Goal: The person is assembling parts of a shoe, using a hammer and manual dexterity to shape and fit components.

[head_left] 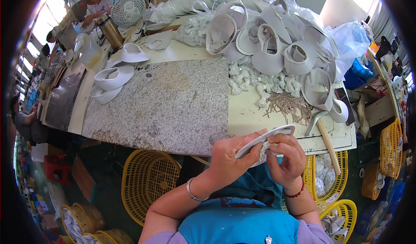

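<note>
Over the table's near edge I hold a white shoe upper (284, 129), seen nearly edge-on with its curved rim facing up. My left hand (234, 155) grips its left end, fingers mostly hidden behind the piece. My right hand (286, 157) pinches its near side with thumb and fingertips. A small pale, crinkled bit (263, 151) shows between the two hands; what it is I cannot make out. Just beyond my right hand lies a hammer (328, 145), its wooden handle jutting over the table edge. A heap of thin brown strips (288, 106) lies farther back.
Pale shoe uppers (266, 49) pile up at the back right, beside small clear bags (247, 77). More uppers (113, 77) sit left of a speckled grey board (164, 105). A steel flask (110, 32) and fan (128, 9) stand back left. Yellow baskets (130, 187) flank me. Other people work at left.
</note>
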Motion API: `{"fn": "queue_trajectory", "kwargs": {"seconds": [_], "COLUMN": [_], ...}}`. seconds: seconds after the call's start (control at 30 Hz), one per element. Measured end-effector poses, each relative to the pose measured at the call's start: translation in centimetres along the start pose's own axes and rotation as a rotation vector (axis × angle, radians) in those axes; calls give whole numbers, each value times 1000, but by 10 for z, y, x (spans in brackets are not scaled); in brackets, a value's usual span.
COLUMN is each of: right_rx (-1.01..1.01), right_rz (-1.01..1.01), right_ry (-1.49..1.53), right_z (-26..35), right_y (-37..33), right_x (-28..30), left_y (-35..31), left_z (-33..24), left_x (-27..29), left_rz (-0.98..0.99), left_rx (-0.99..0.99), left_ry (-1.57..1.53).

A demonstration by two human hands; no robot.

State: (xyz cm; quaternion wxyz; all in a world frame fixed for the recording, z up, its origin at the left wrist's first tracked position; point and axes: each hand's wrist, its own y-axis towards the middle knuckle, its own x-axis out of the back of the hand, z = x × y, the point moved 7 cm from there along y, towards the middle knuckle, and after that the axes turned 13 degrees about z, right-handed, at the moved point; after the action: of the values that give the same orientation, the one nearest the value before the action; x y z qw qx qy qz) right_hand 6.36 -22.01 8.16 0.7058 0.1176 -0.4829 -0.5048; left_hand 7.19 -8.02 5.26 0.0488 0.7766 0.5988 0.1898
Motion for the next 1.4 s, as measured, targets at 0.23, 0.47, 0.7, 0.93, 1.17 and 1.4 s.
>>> {"fn": "queue_trajectory", "kwargs": {"seconds": [0.23,0.47,0.7,0.93,1.17,1.4], "right_rx": [-45,-60,-56,-104,-141,-147], "right_rz": [-30,-78,-70,-87,-68,-31], "right_ry": [-18,17,-8,102,416,35], "right_z": [2,1,0,-10,-30,-14], "right_y": [-3,-6,-6,-11,-24,-23], "right_x": [-2,-2,-3,-1,1,11], "left_y": [-4,-2,2,4,9,8], "left_z": [9,7,15,11,-15,-33], "left_x": [-5,-3,-6,-9,-3,-6], "left_rz": [20,-46,52,45,64,72], "left_rx": [91,113,178,140,-157,-294], "left_ry": [-162,-193,-233,-328,2,200]}}
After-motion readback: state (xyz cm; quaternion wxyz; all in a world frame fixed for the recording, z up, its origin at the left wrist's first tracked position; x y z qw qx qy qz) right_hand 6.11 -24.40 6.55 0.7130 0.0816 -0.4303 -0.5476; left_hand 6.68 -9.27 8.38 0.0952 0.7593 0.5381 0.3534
